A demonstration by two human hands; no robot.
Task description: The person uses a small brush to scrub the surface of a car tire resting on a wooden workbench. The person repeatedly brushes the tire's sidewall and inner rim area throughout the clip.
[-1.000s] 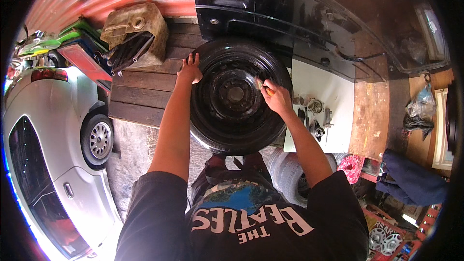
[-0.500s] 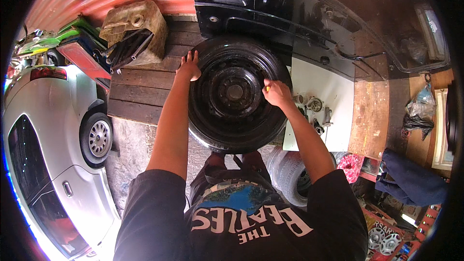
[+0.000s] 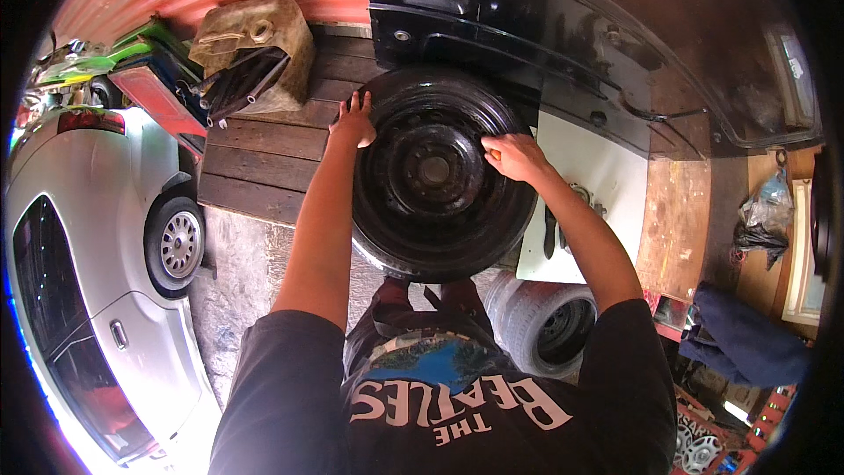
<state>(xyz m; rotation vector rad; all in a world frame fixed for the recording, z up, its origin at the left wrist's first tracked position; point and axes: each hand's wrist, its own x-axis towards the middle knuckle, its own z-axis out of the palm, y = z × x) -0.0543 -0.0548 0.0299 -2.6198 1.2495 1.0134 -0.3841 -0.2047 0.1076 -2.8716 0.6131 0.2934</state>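
A black wheel (image 3: 396, 220), a tyre on a dark steel rim (image 3: 432, 171), lies face up in front of me at the edge of a wooden bench. My left hand (image 3: 353, 121) rests on the tyre's upper left edge, fingers spread. Over the right side of the rim, my right hand (image 3: 517, 158) is closed in a fist. A small orange-yellow bit shows between its fingers; most of what it holds is hidden.
Left of the wheel, dark bench planks (image 3: 264, 136) carry a dirty plastic can (image 3: 294, 31). A black panel (image 3: 457, 26) stands behind. Metal parts lie on a white board (image 3: 554, 145) at right. Loose tyres (image 3: 536, 321) sit below; a silver car (image 3: 132, 237) is parked left.
My right hand has turned slightly and its forearm has swung outward, still closed at the rim's right side. The yellow bit shows less now. My left hand stays on the tyre edge.
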